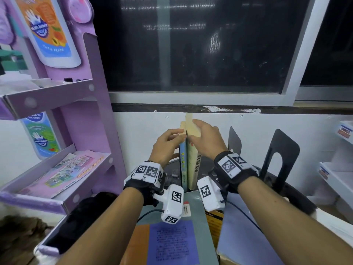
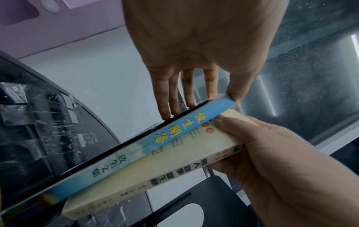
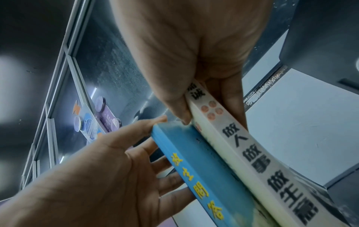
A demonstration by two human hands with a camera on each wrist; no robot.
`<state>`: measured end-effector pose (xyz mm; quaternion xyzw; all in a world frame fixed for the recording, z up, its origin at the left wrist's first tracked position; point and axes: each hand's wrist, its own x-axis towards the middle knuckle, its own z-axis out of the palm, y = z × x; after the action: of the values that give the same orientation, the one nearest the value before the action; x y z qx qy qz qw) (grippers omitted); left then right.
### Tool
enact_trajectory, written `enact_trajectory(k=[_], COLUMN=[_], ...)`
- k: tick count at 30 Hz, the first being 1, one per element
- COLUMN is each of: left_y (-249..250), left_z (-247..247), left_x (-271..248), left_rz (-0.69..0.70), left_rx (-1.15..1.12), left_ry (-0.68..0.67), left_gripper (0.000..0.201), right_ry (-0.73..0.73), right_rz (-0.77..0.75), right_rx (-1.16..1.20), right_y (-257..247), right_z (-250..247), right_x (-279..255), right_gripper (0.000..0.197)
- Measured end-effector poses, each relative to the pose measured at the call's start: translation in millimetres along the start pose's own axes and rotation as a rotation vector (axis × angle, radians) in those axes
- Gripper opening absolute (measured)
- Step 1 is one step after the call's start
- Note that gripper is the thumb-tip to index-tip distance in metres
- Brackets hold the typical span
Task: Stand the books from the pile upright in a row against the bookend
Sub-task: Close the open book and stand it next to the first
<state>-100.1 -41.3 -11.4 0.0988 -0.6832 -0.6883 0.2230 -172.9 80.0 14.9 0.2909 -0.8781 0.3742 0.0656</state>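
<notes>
I have two books standing up side by side on the dark round table (image 1: 298,185). My left hand (image 1: 168,145) has its fingers flat and straight along the far side of the blue book (image 1: 183,163), with the thumb on its top edge. My right hand (image 1: 207,139) is wrapped round the top of the cream book (image 1: 193,165), thumb on one side and fingers on the other. The two spines touch each other.

A black bookend (image 1: 234,139) stands just to the right of the cream book, and another black bookend (image 1: 280,155) stands further right. I think a thin black plate also stands behind the blue book, but I cannot tell for sure.

To do this well, I want to press both books together, keep them straight up, and slide them snug against a bookend. I let go slowly, one hand first, so nothing tips. More books (image 1: 172,243) lie flat near me, waiting.
</notes>
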Motion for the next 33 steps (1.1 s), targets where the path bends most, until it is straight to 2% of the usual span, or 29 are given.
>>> enact_trajectory(k=[6,11,16,19,24,33], left_y=[0.9,3.3,3.2,2.7,3.3,3.6], left_z=[-2.0,-3.0,-2.5,-3.1,-3.5,-1.2], left_x=[-1.0,-3.0,-4.3,-3.6,-4.1,-4.7], left_rz=[-0.004,-0.022,-0.027,-0.025,-0.024,-0.024], left_rx=[-0.028,-0.066,-0.071,-0.064,-0.059,-0.063], left_ry=[-0.029,-0.053,-0.055,-0.051,-0.049,-0.054], left_gripper=[0.025,0.027,0.026,0.025,0.026,0.027], right_ry=[-0.093,-0.203,-0.275,-0.330,-0.352,-0.317], right_rz=[-0.050,-0.015,-0.003,0.003,0.007,0.055], right_rx=[0.009,0.067,0.092,0.144,0.225,0.373], right_y=[6.6,9.5,12.6,13.2,15.1,20.5], right_z=[4.1,-2.4,-1.3,-0.4,-1.2,0.7], right_x=[3.8,-4.0,-7.0,-5.5,-9.4,-13.6], right_gripper=[0.061,0.065,0.073,0.084,0.092,0.084])
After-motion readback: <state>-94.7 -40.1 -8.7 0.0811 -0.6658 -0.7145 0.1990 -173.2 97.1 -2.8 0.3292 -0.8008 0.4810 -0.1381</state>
